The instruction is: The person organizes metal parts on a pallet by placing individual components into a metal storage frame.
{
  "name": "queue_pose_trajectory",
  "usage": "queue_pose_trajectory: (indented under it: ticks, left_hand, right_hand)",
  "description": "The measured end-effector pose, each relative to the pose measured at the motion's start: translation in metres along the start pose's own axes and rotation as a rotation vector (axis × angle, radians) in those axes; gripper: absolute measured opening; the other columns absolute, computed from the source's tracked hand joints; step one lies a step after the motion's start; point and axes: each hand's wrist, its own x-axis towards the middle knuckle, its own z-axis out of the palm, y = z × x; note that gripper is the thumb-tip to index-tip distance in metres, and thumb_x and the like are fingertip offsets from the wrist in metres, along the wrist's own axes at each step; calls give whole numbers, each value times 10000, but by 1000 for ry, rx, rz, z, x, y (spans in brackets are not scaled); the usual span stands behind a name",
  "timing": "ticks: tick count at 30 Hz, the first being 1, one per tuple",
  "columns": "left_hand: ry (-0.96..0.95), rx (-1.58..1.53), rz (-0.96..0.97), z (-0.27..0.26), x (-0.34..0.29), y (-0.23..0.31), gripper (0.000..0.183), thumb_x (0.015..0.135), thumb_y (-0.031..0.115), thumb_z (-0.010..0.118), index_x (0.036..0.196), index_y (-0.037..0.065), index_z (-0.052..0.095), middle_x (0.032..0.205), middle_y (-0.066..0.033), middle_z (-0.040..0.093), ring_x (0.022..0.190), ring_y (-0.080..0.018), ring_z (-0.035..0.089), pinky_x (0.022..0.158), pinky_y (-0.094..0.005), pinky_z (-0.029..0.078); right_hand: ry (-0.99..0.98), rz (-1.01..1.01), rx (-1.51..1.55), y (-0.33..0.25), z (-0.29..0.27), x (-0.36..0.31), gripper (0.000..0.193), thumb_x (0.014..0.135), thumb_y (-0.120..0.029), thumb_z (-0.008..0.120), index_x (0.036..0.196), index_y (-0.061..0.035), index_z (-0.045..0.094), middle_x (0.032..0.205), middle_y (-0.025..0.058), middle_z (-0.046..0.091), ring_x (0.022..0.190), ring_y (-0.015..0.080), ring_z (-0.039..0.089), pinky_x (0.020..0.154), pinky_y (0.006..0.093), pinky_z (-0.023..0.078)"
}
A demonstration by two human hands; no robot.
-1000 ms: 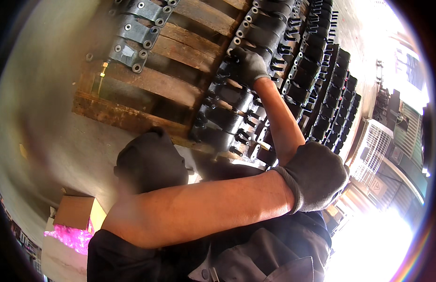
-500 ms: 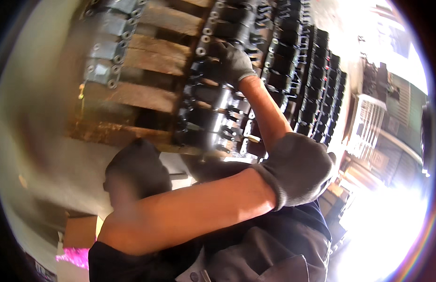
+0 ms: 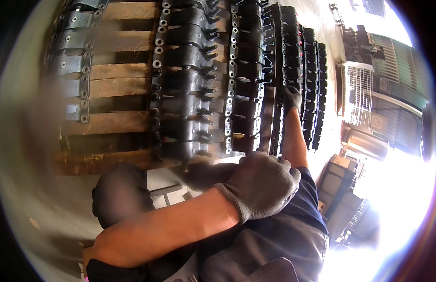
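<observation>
Both my hands wear dark grey knitted gloves. My left hand (image 3: 262,188) is closed in front of my body, back of the glove upward; anything inside it is hidden. My right hand (image 3: 293,98) is stretched out to a long row of black metal castings (image 3: 292,56) on the right, its curled fingers against the row. What those fingers grip cannot be made out. Nearer the middle lies a wider row of glossy black castings (image 3: 185,80) with ringed holes along its left flange. Another black row (image 3: 246,68) lies between that one and my right hand.
Wooden pallet slats (image 3: 119,70) show beneath the castings. A greyer row (image 3: 77,66) lies at the left, and further black rows (image 3: 311,70) stand past my right hand. A white wire cage (image 3: 358,91) is at the far right. My dark shoe (image 3: 121,195) is by the pallet edge.
My right hand has left the wide glossy row and moved right to a farther row. My left hand has shifted left and slightly down, still closed. The whole view has shifted too.
</observation>
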Motion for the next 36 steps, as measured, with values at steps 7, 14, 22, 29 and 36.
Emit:
queue_pose_trajectory:
  ticks: [7,14,22,29,36]
  left_hand:
    - [-42,-34,-36,15,13,-14,178,867,243,692,807,93,619,735,-78,618,669,-277,648,606,-439,496]
    - [-97,-17,-40,23,15,-20,173,893,265,654,841,101,660,742,-63,627,704,-244,667,621,-427,495]
    - [-97,60,-74,10,8,-19,162,899,282,649,858,133,695,777,-40,659,738,-213,686,656,-409,513]
    - [41,49,-19,7,15,-25,189,857,288,702,907,107,685,781,-60,667,699,-230,678,625,-410,509]
    - [392,-72,24,-21,32,-24,201,829,255,730,911,80,673,763,-100,657,677,-288,672,624,-449,516]
  right_hand:
    - [11,-131,-330,68,49,55,612,820,-435,835,1315,-105,691,1107,110,768,888,205,736,732,354,586]
    - [-58,-198,-496,72,68,108,562,786,-563,762,1214,-198,761,1234,119,740,1172,325,688,1011,431,523]
    - [140,-404,-330,-6,39,16,280,845,-335,756,1027,-125,794,1011,96,794,939,263,770,847,384,584]
    - [-193,-900,91,-172,76,-115,146,902,-148,752,1029,-75,752,970,80,768,852,188,745,778,309,567]
    - [-595,-1147,-115,-243,189,-172,178,904,-95,723,1079,-122,743,1032,120,743,914,309,745,777,362,591]
